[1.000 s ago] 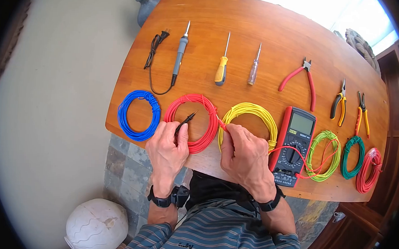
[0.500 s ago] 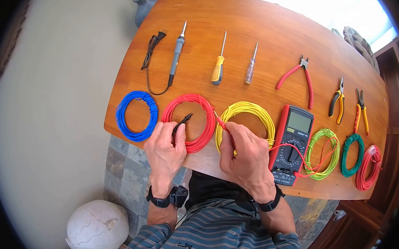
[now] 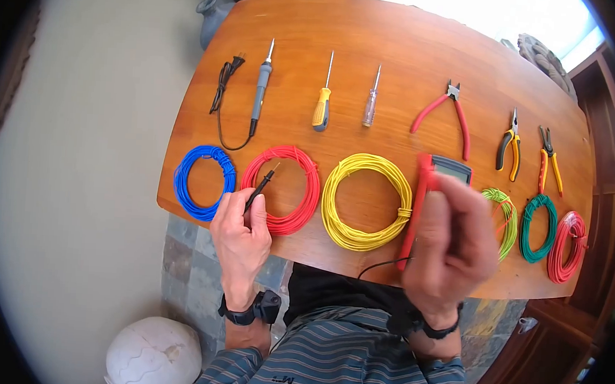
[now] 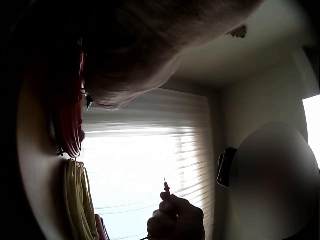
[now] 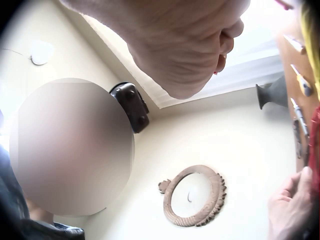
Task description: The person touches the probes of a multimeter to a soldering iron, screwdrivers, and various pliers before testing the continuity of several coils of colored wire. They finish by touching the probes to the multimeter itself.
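Your left hand (image 3: pixel 243 236) pinches the black test probe (image 3: pixel 261 187) between thumb and fingers, its tip slanting up and away over the opening of the red wire coil (image 3: pixel 310 192). Your right hand (image 3: pixel 452 250) is blurred in the head view, but the left wrist view shows its fingers curled round the red test probe (image 4: pixel 166 187), tip pointing up. That hand is in front of the multimeter (image 3: pixel 452 171), hiding all but its upper end and red left edge; a black lead (image 3: pixel 384 263) curves out just beside it near the table's front edge. Left of the red coil you have the blue wire coil (image 3: pixel 182 184), and between your hands lies the yellow wire coil (image 3: pixel 332 200). Past your right hand sit the yellow-green coil (image 3: pixel 506 232), partly covered, and the dark green coil (image 3: pixel 525 230). Behind, on the wooden table (image 3: pixel 394 39), are the soldering iron (image 3: pixel 260 94), the yellow-handled screwdriver (image 3: pixel 322 110), the clear-handled screwdriver (image 3: pixel 370 108) and the red-handled cutters (image 3: pixel 454 92).
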A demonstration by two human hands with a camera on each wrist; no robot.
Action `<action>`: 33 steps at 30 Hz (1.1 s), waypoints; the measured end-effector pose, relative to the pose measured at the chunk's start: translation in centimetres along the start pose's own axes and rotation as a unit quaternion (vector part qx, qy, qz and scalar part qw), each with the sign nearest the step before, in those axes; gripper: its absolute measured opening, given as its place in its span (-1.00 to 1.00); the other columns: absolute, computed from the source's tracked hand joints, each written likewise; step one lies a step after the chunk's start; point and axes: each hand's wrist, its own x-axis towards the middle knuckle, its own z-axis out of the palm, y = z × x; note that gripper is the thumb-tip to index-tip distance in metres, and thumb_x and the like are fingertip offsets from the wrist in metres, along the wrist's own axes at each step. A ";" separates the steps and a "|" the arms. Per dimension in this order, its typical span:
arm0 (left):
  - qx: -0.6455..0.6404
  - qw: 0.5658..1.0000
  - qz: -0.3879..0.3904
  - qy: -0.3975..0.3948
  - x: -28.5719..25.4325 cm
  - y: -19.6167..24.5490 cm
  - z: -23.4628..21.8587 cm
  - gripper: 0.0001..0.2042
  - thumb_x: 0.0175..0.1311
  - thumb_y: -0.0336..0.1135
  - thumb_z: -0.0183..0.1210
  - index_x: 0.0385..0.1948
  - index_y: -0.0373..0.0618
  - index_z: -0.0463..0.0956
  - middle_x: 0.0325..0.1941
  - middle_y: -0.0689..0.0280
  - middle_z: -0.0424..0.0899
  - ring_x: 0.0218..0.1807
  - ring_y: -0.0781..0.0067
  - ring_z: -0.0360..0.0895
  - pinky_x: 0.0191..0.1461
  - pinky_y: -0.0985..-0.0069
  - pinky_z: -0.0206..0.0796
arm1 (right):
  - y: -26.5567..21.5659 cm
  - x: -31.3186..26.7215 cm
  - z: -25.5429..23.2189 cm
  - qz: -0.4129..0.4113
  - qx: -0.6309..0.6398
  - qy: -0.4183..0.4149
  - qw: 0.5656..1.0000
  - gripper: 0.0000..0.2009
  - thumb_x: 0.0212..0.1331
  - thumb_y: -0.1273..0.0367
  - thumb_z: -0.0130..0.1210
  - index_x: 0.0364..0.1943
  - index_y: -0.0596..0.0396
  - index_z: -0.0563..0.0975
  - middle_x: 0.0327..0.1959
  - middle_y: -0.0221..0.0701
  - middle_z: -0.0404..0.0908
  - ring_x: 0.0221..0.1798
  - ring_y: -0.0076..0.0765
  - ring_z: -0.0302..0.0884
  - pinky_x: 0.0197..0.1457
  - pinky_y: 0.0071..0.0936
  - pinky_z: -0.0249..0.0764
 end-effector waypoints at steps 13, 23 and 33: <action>-0.029 0.996 0.071 0.048 1.4 2.9 -3.2 -0.90 0.49 -0.49 0.31 -0.10 -0.31 0.71 -0.42 0.28 0.54 -0.45 0.50 0.43 -0.41 0.48 0.24 | -3.2 3.3 -11.0 -0.010 0.235 0.191 0.953 -0.77 0.63 0.50 0.01 0.14 0.44 0.56 -0.26 -0.40 0.44 -0.44 -0.68 -0.01 -0.41 -0.62 -0.04; -0.172 0.924 0.149 0.307 -0.1 2.2 -5.5 -0.72 0.60 -0.53 0.16 0.20 -0.55 0.57 -0.21 0.19 0.67 -0.30 0.52 0.44 -0.16 0.50 0.40 | -3.6 3.1 -18.8 -0.121 0.209 0.314 0.918 -0.82 0.51 0.64 -0.13 -0.34 0.21 0.33 -0.37 -0.45 0.03 -0.41 -0.57 -0.11 -0.25 -0.62 0.08; -0.059 0.934 0.294 0.195 3.8 6.2 -6.6 -0.77 0.56 -0.50 0.21 0.08 -0.52 0.65 -0.34 0.17 0.66 -0.39 0.48 0.44 -0.34 0.45 0.29 | -3.6 6.3 -16.4 -0.187 0.093 0.141 0.968 -0.60 0.71 0.17 0.00 -0.04 0.36 0.54 -0.65 -0.57 0.21 -0.67 -0.69 0.01 -0.61 -0.66 -0.02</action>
